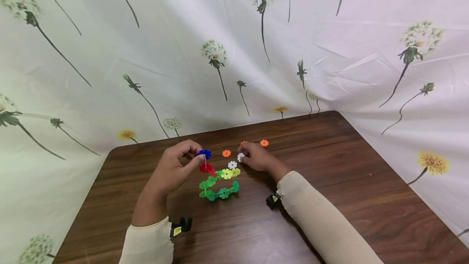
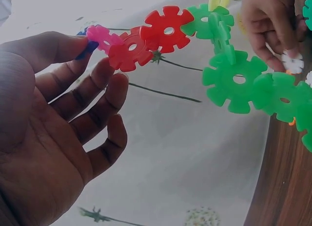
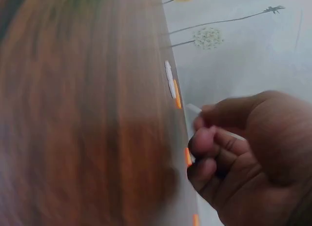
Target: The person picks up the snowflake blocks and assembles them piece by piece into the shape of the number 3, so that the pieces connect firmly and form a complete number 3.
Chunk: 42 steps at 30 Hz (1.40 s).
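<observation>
Nearest, a chain (image 1: 224,193) of green, yellow and red discs curves over the surface (image 1: 234,235). The left hand (image 1: 175,170) pinches its blue end disc (image 1: 207,152) between thumb and finger, other fingers loosely bent. Farther on, a loose disc (image 1: 232,165) lies near the right hand (image 1: 256,157), which pinches a white disc (image 1: 240,157). Orange discs (image 1: 226,153) lie beyond, before a flowered cloth (image 1: 234,19).

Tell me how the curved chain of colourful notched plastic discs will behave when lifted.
The curved chain of colourful notched discs is probably light, its discs being thin and holed. It may flex yet roughly keep its curve, as the discs interlock at differing angles. A hard tug might separate it, since only edge notches seem to join them.
</observation>
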Each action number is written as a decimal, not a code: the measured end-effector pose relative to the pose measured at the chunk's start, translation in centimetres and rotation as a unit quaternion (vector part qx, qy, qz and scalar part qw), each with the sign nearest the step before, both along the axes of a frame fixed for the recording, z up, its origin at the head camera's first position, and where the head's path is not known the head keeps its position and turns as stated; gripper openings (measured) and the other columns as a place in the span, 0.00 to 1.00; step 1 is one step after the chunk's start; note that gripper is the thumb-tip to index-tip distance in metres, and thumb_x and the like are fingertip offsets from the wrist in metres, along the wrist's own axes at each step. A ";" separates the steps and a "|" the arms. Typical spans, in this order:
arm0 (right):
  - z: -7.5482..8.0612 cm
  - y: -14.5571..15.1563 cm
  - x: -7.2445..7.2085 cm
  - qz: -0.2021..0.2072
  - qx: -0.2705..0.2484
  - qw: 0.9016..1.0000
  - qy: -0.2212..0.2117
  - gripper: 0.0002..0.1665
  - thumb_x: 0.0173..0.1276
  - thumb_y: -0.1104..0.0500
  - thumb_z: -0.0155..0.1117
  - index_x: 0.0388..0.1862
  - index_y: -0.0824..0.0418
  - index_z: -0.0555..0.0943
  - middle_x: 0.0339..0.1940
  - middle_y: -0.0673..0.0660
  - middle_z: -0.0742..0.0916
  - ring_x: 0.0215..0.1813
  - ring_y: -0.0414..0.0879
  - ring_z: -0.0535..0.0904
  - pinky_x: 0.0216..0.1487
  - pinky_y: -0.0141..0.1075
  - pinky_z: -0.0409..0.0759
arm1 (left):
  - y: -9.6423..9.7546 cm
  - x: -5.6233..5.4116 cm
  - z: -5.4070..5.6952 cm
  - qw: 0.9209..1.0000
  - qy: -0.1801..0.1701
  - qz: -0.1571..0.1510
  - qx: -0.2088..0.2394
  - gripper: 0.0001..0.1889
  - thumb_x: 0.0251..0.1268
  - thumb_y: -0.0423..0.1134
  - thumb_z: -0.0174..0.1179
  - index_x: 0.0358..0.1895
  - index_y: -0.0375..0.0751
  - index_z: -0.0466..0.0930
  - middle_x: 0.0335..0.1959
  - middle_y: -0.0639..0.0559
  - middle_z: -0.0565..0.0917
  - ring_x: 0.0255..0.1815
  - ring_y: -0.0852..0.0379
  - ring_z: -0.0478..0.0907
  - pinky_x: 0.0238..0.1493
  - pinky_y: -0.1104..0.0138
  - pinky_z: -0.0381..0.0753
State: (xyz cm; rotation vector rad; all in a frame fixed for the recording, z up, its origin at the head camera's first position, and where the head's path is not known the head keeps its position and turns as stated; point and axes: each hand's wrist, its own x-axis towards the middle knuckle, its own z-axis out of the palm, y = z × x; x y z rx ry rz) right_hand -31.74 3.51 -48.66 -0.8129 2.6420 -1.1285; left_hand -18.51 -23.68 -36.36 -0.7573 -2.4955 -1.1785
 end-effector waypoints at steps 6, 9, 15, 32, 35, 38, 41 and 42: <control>2.2 0.2 0.5 0.014 -0.106 0.993 -0.045 0.16 0.83 0.65 0.63 0.65 0.68 0.83 0.41 0.59 0.85 0.31 0.44 0.80 0.34 0.37 0.84 | 0.1 0.1 0.2 1.000 -0.005 0.004 -0.002 0.04 0.77 0.29 0.67 0.41 0.40 0.83 0.40 0.49 0.88 0.38 0.61 0.82 0.43 0.71 0.86; 3.9 0.3 1.1 0.016 -0.148 0.987 -0.067 0.18 0.81 0.65 0.66 0.66 0.68 0.84 0.40 0.59 0.86 0.30 0.47 0.84 0.35 0.37 0.86 | 0.2 0.1 0.2 1.000 -0.001 0.005 -0.002 0.04 0.76 0.29 0.67 0.41 0.40 0.83 0.40 0.50 0.88 0.38 0.62 0.82 0.43 0.71 0.86; 7.1 0.2 2.8 0.034 -0.206 0.974 -0.088 0.20 0.78 0.66 0.70 0.66 0.68 0.85 0.42 0.63 0.87 0.43 0.73 0.88 0.46 0.56 0.93 | 0.2 0.2 0.3 1.000 0.002 0.010 -0.007 0.04 0.76 0.29 0.67 0.41 0.40 0.83 0.39 0.50 0.88 0.38 0.62 0.81 0.44 0.71 0.86; 11.3 -0.7 6.9 0.096 -0.270 0.955 -0.075 0.21 0.82 0.68 0.63 0.70 0.67 0.83 0.35 0.58 0.89 0.35 0.45 0.84 0.43 0.43 0.91 | 0.4 0.1 0.2 1.000 0.017 -0.012 0.003 0.06 0.77 0.28 0.66 0.40 0.42 0.83 0.36 0.53 0.86 0.36 0.63 0.82 0.40 0.69 0.86; 11.6 -0.8 7.5 0.103 -0.284 0.951 -0.070 0.20 0.83 0.69 0.61 0.70 0.69 0.82 0.30 0.53 0.87 0.34 0.42 0.83 0.41 0.39 0.90 | 0.6 0.1 0.2 1.000 0.019 -0.012 -0.002 0.06 0.77 0.29 0.66 0.40 0.42 0.83 0.36 0.54 0.86 0.36 0.63 0.82 0.42 0.67 0.87; 11.7 -1.0 8.0 0.111 -0.306 0.943 -0.066 0.19 0.83 0.70 0.60 0.69 0.71 0.82 0.30 0.54 0.86 0.33 0.41 0.83 0.38 0.32 0.87 | 0.7 0.2 0.2 1.000 0.022 -0.011 -0.004 0.06 0.77 0.29 0.66 0.39 0.43 0.83 0.36 0.54 0.86 0.36 0.63 0.82 0.43 0.66 0.88; 11.7 -1.3 8.3 0.117 -0.325 0.936 -0.059 0.19 0.82 0.71 0.61 0.68 0.74 0.81 0.33 0.55 0.86 0.34 0.41 0.82 0.37 0.31 0.85 | 0.9 0.2 0.1 1.000 0.020 -0.014 -0.002 0.06 0.77 0.29 0.66 0.40 0.43 0.83 0.37 0.54 0.86 0.37 0.63 0.82 0.43 0.65 0.88; 11.8 -1.4 8.5 0.120 -0.328 0.935 -0.055 0.19 0.82 0.72 0.61 0.68 0.74 0.81 0.34 0.55 0.86 0.34 0.41 0.82 0.37 0.31 0.86 | 1.0 0.2 0.1 1.000 0.019 -0.015 -0.001 0.06 0.77 0.29 0.66 0.40 0.43 0.83 0.37 0.54 0.86 0.37 0.63 0.82 0.43 0.65 0.88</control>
